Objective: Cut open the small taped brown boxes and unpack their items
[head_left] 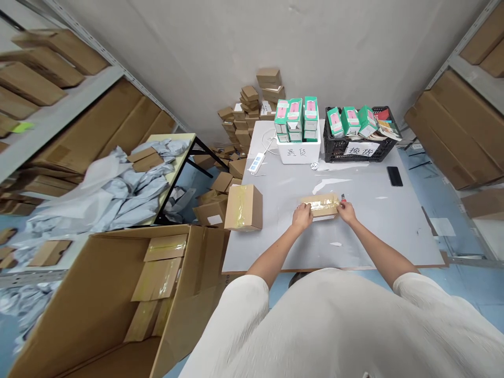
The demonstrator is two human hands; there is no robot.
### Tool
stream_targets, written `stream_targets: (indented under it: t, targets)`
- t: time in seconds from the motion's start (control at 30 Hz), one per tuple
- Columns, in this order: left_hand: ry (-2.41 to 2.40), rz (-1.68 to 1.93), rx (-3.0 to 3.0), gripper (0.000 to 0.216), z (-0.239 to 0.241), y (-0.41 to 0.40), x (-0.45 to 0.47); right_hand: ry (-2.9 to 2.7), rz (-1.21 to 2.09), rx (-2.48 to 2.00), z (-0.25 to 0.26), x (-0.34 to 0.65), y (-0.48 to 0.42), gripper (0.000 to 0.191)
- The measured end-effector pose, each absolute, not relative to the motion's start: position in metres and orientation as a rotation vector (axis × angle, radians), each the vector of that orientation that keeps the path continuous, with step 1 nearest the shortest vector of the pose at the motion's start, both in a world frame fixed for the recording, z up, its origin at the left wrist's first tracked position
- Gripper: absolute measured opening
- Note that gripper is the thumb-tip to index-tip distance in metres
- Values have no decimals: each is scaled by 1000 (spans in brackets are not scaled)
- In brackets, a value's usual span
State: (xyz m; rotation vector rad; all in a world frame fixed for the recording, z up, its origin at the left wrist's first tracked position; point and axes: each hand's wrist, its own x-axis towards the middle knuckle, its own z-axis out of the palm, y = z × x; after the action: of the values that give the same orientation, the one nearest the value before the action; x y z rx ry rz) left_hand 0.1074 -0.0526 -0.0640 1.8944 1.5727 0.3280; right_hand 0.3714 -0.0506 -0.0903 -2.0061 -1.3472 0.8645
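A small taped cardboard box (325,198) lies on the grey tabletop in front of me. My left hand (302,216) grips its left end, fingers bent over the top edge. At the opposite end, my right hand (346,211) has its fingers closed against the box's corner. Shiny tape runs along the top, and a strip of white shows on the near side. A small red object (343,198), perhaps a cutter, shows just beyond my right fingers; whether it touches them I cannot tell. A larger taped carton (243,208) stands at the table's left edge.
Behind are a white bin (299,153) and a black crate (334,149) with green-and-white boxes. A power strip (257,163) lies left, a phone (394,176) right. A large open carton (197,262) stands at lower left. Stacked boxes (244,118) fill the back corner.
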Motion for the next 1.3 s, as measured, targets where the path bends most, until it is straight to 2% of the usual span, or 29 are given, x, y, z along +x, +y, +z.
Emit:
stream_targets:
  t: [0.23, 0.47, 0.77, 0.97, 1.13, 1.3]
  targets:
    - [1674, 186, 1850, 32, -46, -41, 106, -1325, 886, -1881, -75, 350, -46, 43]
    - [1496, 593, 1881, 41, -23, -39, 119, -1475, 956, -1628, -62, 310, -44, 46]
    - [1712, 508, 1903, 45, 0, -50, 107, -1461, 1004, -1545, -77, 296, -30, 34]
    - [1685, 593, 1877, 40, -5, -52, 94, -1347, 1074, -1675, -79, 293, -25, 54]
    - [1577, 751, 1812, 39, -21, -48, 89, -1344, 1007, -1719, -66, 302, -23, 46]
    - [1464, 856, 1748, 51, -38, -37, 107, -1372, 829, -1776, -51, 322, -19, 38]
